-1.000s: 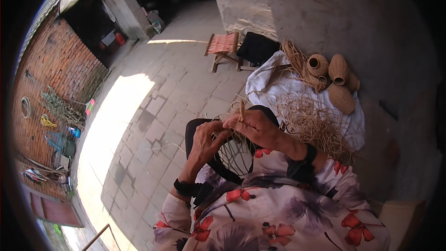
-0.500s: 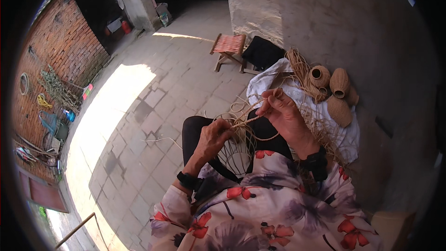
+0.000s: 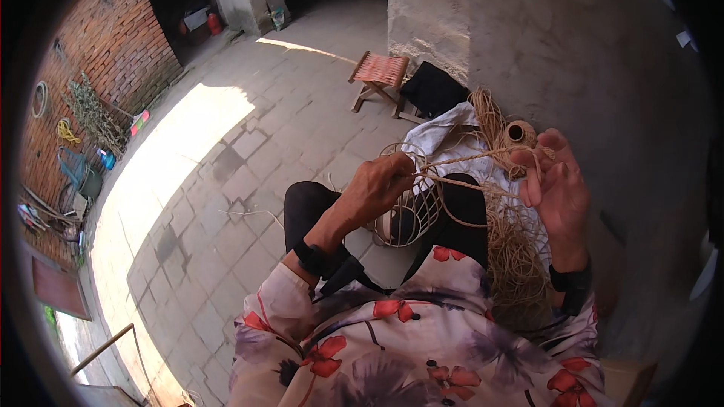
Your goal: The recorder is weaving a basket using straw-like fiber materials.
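Observation:
An open frame of thin pale rods, like a basket skeleton (image 3: 433,215), sits between my knees. At its upper end my left hand (image 3: 383,187) is closed where a twisted straw cord (image 3: 471,157) meets the rods; its fingertips are partly hidden. The cord stretches to the right, and my right hand (image 3: 562,192) has its end hooked among raised, bent fingers. A lower strand of the cord droops in a loop below the taut part.
A heap of loose straw strands (image 3: 516,264) lies by my right thigh on a white cloth (image 3: 437,132). Behind my right hand is a round woven vase (image 3: 520,134), near a straw bundle (image 3: 489,113). Ahead stand a folding stool (image 3: 379,69) and a black cloth item (image 3: 434,89) against the wall.
My right hand has swung out to the right, drawing the cord longer and straighter. My left hand has moved right and up, and the rod frame has shifted right and tilted.

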Tool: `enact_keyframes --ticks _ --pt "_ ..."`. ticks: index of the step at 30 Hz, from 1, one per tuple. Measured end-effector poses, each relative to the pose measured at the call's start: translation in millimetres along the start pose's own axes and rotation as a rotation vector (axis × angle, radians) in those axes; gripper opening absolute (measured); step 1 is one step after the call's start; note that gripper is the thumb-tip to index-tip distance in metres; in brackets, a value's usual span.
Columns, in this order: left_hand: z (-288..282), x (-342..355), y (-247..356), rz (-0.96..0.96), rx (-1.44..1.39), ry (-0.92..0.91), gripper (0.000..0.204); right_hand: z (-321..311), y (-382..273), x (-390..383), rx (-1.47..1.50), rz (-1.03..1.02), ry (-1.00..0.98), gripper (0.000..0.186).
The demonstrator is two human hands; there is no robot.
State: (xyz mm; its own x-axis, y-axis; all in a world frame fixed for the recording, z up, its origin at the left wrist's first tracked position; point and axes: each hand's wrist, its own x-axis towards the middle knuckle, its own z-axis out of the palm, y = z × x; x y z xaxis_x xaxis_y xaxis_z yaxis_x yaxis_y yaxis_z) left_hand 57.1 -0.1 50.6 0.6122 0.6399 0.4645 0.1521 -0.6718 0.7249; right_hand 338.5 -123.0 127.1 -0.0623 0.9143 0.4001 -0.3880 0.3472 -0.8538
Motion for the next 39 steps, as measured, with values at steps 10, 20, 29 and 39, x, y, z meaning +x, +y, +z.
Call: enact_keyframes --ticks 10,20,29,39 --pt "-8.3 -38.6 -46.4 -0.299 0.104 -0.113 0.015 -38.1 -64.7 -23.3 0.173 -0.353 0.030 0.036" --pt "-31.5 -49.5 -48.7 -0.402 -0.164 -0.130 0.022 -331.5 -96.3 -107.1 -1.035 -0.028 1.211 0.023" --pt "-17.0 -40.6 -49.6 -0.467 -0.275 -0.242 0.019 -149.3 110.5 -12.2 -1.216 0.351 -0.089 0.061" --pt "-15.5 -42.5 -50.6 -0.446 -0.430 -0.208 0.014 -6.2 188.3 56.5 -1.152 0.104 -0.338 0.017"
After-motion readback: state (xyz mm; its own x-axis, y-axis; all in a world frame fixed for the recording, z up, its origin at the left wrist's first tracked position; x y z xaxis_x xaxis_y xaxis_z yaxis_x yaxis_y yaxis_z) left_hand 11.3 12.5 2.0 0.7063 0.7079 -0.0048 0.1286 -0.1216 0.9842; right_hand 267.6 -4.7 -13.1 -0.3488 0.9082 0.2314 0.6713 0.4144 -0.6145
